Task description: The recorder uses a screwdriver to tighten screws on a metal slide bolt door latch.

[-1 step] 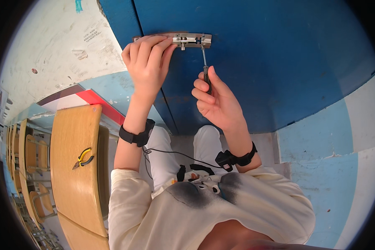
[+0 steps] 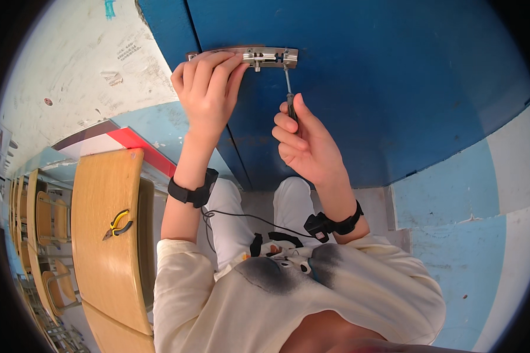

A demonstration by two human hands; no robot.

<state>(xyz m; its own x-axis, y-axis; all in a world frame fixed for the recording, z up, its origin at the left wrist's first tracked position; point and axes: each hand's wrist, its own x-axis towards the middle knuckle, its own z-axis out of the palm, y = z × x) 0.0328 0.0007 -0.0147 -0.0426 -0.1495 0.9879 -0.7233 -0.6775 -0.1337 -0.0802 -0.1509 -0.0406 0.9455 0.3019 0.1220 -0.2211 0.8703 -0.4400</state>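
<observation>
A steel slide-bolt latch (image 2: 268, 57) lies against the blue door (image 2: 383, 88), across a dark vertical gap. My left hand (image 2: 209, 94) pinches the latch's left part, its fingers covering much of that end. My right hand (image 2: 306, 135) is wrapped round the dark handle of a screwdriver (image 2: 288, 82), whose slim shaft reaches up to the lower edge of the latch's right end; whether the tip sits in a screw is too small to tell.
Left are a wooden desk (image 2: 106, 265) with yellow-handled pliers (image 2: 121, 225) on it, stacked desks and chairs (image 2: 53, 217), a scuffed white wall (image 2: 82, 65) and a red-white board (image 2: 129, 138). A light-blue wall (image 2: 447, 206) stands right. A cable (image 2: 247, 215) links my wrist straps.
</observation>
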